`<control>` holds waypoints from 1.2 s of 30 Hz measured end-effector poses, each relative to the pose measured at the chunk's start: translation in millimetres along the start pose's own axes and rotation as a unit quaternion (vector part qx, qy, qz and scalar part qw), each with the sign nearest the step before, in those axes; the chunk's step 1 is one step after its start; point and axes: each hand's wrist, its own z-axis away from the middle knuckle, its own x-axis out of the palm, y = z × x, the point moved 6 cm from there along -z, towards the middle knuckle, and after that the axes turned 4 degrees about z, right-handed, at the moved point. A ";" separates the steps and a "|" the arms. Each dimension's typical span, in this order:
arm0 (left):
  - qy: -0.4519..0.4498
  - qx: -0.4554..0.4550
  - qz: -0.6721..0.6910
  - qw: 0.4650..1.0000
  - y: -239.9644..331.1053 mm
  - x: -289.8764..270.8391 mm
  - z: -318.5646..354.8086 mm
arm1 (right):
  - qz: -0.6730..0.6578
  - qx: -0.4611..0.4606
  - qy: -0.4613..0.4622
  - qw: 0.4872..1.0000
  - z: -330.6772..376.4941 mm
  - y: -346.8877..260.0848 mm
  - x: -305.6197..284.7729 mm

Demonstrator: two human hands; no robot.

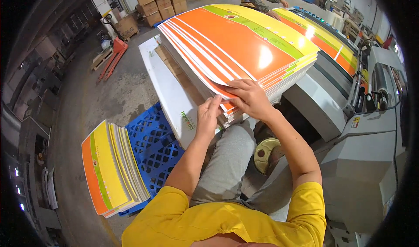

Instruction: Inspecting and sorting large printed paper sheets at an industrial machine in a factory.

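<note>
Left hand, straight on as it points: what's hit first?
Left hand would likely meet the big sheet stack at its near corner, which it seems to touch; depth is unclear.

- Shirt [248, 218]: plain bright yellow, loose across the chest, with creases and small gathers at the front of the neckline.
- Left sleeve [163, 205]: short, the same yellow, its hem ending near the elbow.
- Right sleeve [310, 203]: short and yellow too, creased in soft folds.
- Trousers [227, 162]: pale grey, wrinkled, in soft-looking cloth.
- Left hand [207, 117] and right hand [252, 98]: bare, as are both forearms [292, 140].
</note>
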 end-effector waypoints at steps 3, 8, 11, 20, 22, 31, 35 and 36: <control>-0.013 0.013 -0.003 1.000 5.7 -1.2 -0.2 | -0.282 0.079 -0.094 0.951 5.4 0.2 0.5; 0.050 -0.006 -0.097 0.994 -1.2 5.3 -7.2 | 0.193 0.010 0.064 0.979 10.0 29.8 -35.8; 0.046 0.006 -0.163 0.986 -8.3 3.2 -12.6 | 0.130 0.105 0.067 0.984 39.1 81.2 8.2; 0.028 0.072 -0.126 0.989 -1.6 -8.2 -26.4 | 0.109 0.139 0.131 0.976 55.8 10.2 0.4; 0.006 0.048 -0.133 0.990 -7.6 -18.5 -37.5 | 0.109 0.128 0.189 0.967 66.4 -13.4 -17.1; 0.029 0.086 -0.080 0.993 0.2 2.8 -44.9 | -0.151 0.391 0.113 0.901 174.8 -91.6 16.1; 0.020 0.065 -0.039 0.997 -5.8 4.9 -67.1 | -0.177 0.383 0.065 0.904 183.4 -124.9 -6.5; 0.032 0.045 -0.045 0.997 -9.0 5.0 -76.0 | -0.162 0.383 0.049 0.908 182.1 -128.9 -13.7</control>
